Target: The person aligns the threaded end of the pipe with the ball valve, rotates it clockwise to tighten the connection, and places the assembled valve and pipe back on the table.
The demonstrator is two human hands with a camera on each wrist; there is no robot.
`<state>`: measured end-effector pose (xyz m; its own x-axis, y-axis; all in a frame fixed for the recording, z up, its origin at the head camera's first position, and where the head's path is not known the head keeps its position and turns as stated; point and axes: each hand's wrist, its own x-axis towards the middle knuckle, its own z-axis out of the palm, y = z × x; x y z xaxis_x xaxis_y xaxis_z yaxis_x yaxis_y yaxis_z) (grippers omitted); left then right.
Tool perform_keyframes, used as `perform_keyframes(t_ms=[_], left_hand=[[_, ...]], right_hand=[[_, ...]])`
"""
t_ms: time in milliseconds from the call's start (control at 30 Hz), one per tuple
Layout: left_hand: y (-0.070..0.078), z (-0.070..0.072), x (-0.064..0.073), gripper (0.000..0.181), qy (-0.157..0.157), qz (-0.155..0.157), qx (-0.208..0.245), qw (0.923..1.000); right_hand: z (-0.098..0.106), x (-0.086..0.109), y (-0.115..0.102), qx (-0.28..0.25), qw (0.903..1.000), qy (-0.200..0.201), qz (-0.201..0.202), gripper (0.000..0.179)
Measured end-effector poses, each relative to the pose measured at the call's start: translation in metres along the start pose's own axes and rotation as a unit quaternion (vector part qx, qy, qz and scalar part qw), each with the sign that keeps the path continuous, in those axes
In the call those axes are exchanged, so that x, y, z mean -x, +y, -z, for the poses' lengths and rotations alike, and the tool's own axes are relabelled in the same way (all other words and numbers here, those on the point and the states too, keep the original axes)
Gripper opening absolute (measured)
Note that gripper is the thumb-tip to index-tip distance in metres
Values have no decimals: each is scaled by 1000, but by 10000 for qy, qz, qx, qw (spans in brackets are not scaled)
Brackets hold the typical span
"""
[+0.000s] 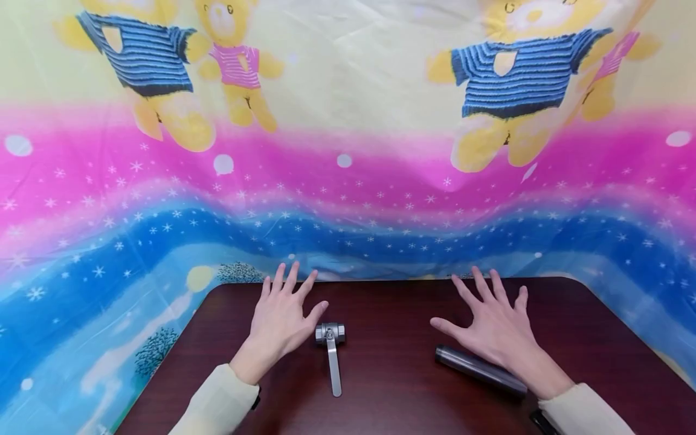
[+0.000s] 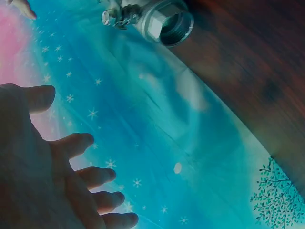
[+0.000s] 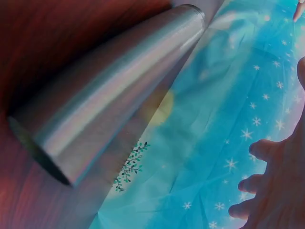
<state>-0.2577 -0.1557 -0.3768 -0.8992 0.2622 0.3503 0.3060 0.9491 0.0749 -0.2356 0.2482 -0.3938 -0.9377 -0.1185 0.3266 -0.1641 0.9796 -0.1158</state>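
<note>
My left hand (image 1: pixel 281 318) is spread with straight fingers at the left of the table and holds nothing. Just right of its thumb lies a metal ball valve (image 1: pixel 330 332), its long flat lever handle (image 1: pixel 334 368) pointing toward me. In the left wrist view the valve's threaded open end (image 2: pixel 176 28) faces the camera. My right hand (image 1: pixel 497 329), also spread and holding nothing, is over the right side. A dark grey metal pipe (image 1: pixel 478 370) lies slantwise on the table beside the right wrist, overlapped by it. The right wrist view shows the pipe's hollow near end (image 3: pixel 40 155).
The dark reddish-brown wooden table (image 1: pixel 388 374) has rounded far corners. Behind it and along both sides hangs a cloth (image 1: pixel 348 199) printed with bears, snowflakes and trees, meeting the table's far edge.
</note>
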Motion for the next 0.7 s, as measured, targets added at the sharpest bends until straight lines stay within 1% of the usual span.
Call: perform_keyframes(t_ms=[267, 467, 700], left_hand=[[-6, -4, 6, 74, 102, -22, -90, 9999], [-10, -6, 10, 73, 183, -58, -70, 9998], [-15, -12, 16, 73, 215, -53, -90, 9997]], right_hand=[[0, 13, 4, -24, 9999, 112, 41, 111], [-1, 21, 6, -87, 9998, 169, 86, 110], [-2, 32, 12, -105, 9989, 434, 165, 108]])
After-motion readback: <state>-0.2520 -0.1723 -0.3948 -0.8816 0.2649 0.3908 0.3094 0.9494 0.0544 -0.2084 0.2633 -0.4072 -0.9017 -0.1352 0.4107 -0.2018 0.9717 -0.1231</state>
